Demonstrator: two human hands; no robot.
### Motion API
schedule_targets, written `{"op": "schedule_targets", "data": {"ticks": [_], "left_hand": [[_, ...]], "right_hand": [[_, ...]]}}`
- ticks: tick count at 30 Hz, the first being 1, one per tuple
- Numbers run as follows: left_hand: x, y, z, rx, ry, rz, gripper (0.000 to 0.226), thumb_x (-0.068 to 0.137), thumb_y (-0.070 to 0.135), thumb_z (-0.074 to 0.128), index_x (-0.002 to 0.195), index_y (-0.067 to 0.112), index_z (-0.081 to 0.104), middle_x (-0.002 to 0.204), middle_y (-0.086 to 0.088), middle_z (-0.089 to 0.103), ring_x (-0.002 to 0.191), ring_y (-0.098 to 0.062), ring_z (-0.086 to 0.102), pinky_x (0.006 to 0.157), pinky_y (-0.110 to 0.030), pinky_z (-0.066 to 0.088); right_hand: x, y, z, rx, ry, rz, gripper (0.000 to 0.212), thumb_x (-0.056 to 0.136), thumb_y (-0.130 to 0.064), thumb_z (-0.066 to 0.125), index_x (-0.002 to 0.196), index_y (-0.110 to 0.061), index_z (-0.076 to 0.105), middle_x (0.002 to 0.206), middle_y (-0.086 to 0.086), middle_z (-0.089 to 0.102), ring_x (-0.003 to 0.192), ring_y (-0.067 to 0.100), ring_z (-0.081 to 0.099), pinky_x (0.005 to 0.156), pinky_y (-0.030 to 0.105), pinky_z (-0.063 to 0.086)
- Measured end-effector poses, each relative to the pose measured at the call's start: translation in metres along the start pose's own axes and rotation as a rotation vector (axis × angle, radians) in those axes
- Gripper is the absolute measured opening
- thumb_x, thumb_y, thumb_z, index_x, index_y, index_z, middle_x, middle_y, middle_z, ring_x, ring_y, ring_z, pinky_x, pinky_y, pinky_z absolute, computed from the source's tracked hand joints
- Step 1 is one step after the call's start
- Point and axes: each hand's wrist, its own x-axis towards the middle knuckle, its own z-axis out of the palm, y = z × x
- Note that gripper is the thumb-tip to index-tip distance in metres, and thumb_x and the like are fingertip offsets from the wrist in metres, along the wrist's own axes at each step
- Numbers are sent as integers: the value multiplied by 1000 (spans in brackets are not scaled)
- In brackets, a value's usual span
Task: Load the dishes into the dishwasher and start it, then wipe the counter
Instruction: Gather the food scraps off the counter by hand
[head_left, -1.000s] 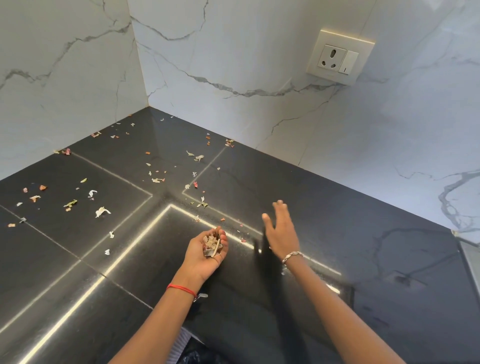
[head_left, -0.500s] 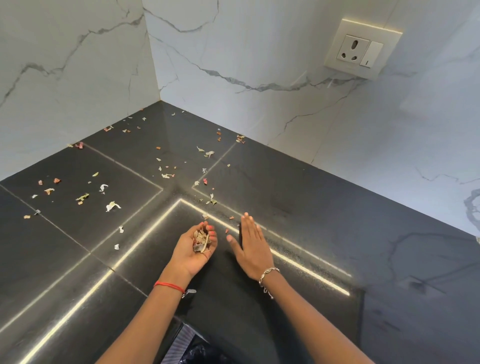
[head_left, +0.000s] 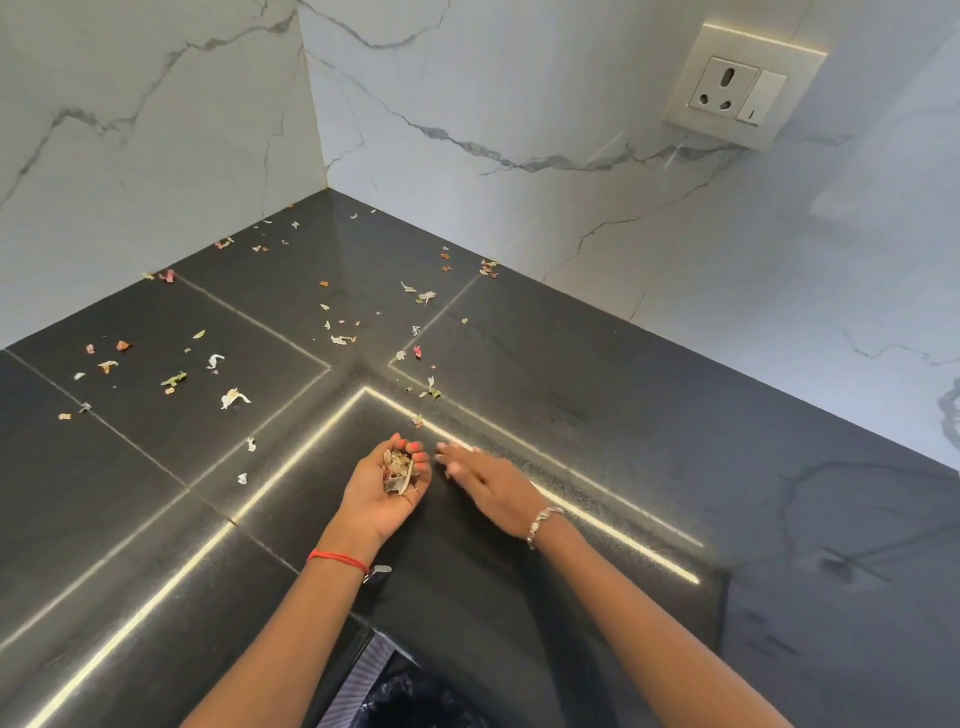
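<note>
She stands at the inner corner of a black stone surface (head_left: 613, 405), where two white marble walls (head_left: 519, 104) meet. Her left hand (head_left: 382, 499) is turned palm up just above the stone, its fingers (head_left: 422, 459) curled inward into a cup round a small heap of scraps (head_left: 397, 472): pale peelings and dry bits, all lying in the palm. A red thread (head_left: 335, 558) circles that wrist.

Her right hand (head_left: 491, 486) lies palm down just beside the left, on its right side. The fingers (head_left: 451, 458) are straight and released, grasping nothing, and point toward the corner. They are blurred, so I cannot tell whether they touch the stone or skim just over it. A silver bracelet (head_left: 543, 522) sits on that wrist.

Loose scraps (head_left: 235, 399) dot the surface beyond and to the left of both hands: white, green and reddish flecks spread back toward the corner, with a few right against the foot of the walls. A bright strip of reflected light runs across the polished stone under the hands.

A wall socket (head_left: 735, 91) with a switch sits high on the right-hand wall. Below her arms, at the near edge, shows part of a bin (head_left: 363, 675) with a black liner.
</note>
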Motion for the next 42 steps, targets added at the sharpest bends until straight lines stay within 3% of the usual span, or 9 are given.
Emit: {"op": "schedule_targets", "data": {"ticks": [5,10,18,24,26,29,33,36,42], "left_hand": [[-2,3,-12,-60,-114,16,61,16,-7,90,61,6,51,59,-6,50,43,-16,50,42,-22,47],[-14,1,-8,-14,-5,21,16,75,8,58,70,11,44,57,-4,49,43,-13,49,41,-19,45],[-33,25,-21,-60,23,59,25,95,16,37,71,13,43,54,-2,49,42,-12,48,41,-17,44],[-40,37,-33,-70,-75,116,55,21,-10,88,58,6,52,57,-5,50,43,-16,51,41,-20,46],[-40,36,-30,-57,-44,119,42,42,-7,83,62,8,49,56,-5,50,42,-15,50,41,-19,45],[-40,31,-24,-49,17,130,10,72,7,49,67,12,41,53,-3,48,41,-13,48,40,-17,43],[-41,30,-21,-38,13,124,9,75,9,46,68,12,42,54,-3,49,41,-12,48,41,-17,43],[-40,31,-21,-48,20,103,20,89,10,41,69,13,43,55,-3,49,42,-12,49,41,-16,44],[-38,39,-17,-75,43,104,30,96,11,33,67,11,43,54,-4,51,41,-13,50,42,-17,46]], "right_hand": [[-42,3,12,-6,374,436,56,100,-38,28,148,-10,19,157,1,11,144,10,5,118,27,3],[-37,-28,49,-272,267,495,119,54,-76,-35,146,-4,-12,155,10,-17,143,20,-17,110,28,-17],[22,-60,70,-313,173,267,83,80,-51,-15,149,-9,5,157,11,-3,145,22,-6,114,29,-9],[1,-57,59,-259,183,45,54,94,10,31,145,-7,28,155,5,18,145,18,13,115,22,8],[-6,-51,51,-322,139,12,50,90,12,33,139,1,37,150,12,31,141,22,27,114,25,17],[-6,-43,54,-410,217,-35,25,75,7,54,95,4,70,104,18,67,100,31,65,86,34,53],[-3,-50,44,-481,105,-22,38,34,-5,90,51,-20,61,61,-6,55,59,10,57,44,13,43],[-1,-54,41,-479,61,-7,44,23,-1,89,48,-19,57,59,-5,52,58,11,56,37,13,37],[29,-47,15,-40,308,204,17,85,2,54,88,3,71,91,6,66,85,14,60,71,8,38]]}}
